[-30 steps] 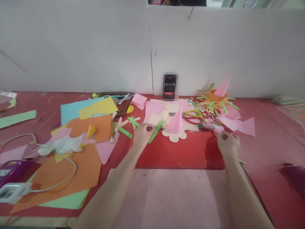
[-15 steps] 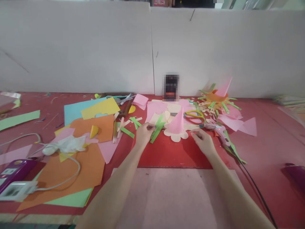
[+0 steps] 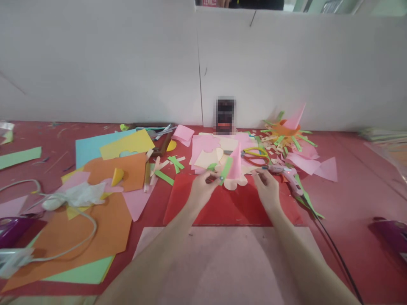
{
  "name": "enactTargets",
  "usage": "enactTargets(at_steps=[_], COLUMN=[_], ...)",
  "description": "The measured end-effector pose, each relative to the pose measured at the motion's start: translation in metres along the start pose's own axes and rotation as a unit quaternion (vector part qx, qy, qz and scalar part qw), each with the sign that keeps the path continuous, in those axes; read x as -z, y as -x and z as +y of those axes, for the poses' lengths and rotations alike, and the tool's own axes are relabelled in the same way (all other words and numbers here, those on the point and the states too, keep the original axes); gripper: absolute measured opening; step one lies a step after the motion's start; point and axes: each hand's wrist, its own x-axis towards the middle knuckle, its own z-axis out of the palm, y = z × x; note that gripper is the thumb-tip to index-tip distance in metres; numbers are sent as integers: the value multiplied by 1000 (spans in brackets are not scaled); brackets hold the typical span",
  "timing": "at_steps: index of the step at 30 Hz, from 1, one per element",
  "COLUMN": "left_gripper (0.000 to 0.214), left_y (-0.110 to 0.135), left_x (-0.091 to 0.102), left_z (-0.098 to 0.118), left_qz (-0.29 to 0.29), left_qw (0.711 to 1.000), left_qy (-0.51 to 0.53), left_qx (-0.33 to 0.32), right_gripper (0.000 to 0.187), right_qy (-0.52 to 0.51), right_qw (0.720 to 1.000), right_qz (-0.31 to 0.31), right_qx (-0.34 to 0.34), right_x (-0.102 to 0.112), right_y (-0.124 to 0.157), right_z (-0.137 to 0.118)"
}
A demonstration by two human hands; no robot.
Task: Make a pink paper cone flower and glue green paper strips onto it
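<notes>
Pinched in my left hand (image 3: 203,188) is a green paper strip (image 3: 227,167), raised upright in front of the left side of a pink paper cone (image 3: 235,164). The cone stands on a cream scalloped paper base (image 3: 231,184), over the back of a red board (image 3: 197,207). My right hand (image 3: 269,190) is just right of that base, thumb and fingertips together; anything between them is too small to make out. Close behind it lies a pink glue gun (image 3: 295,183), its nozzle toward my fingers and a small red light showing.
Scissors with yellow and red handles (image 3: 259,155) lie behind the cone. A finished-looking orange piece with green strips and a pink cone (image 3: 288,129) stands back right. Coloured paper sheets (image 3: 108,228) and a white cable (image 3: 95,224) cover the left. Blurred device (image 3: 225,116) leans on the wall.
My left hand has moved right with a green strip lifted from the board to the cone. My right hand stays beside the cream base. The view has shifted slightly.
</notes>
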Motion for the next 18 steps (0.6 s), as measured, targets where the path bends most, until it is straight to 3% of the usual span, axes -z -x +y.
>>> enactTargets(at_steps=[6, 11, 18], left_gripper=[4, 5, 14], left_y=[20, 27, 27], left_x=[-19, -21, -17], left_z=[6, 10, 12], left_qz=[-66, -111, -101], left_qw=[997, 990, 985], left_qy=[-23, -78, -140], left_qx=[24, 34, 20], right_gripper=[29, 25, 23], right_qy=[-56, -42, -17], right_qw=[991, 991, 989], right_qz=[-118, -127, -143], right_qx=[-40, -23, -15], right_x=[-10, -14, -14], right_y=[8, 7, 9], right_z=[-8, -4, -6])
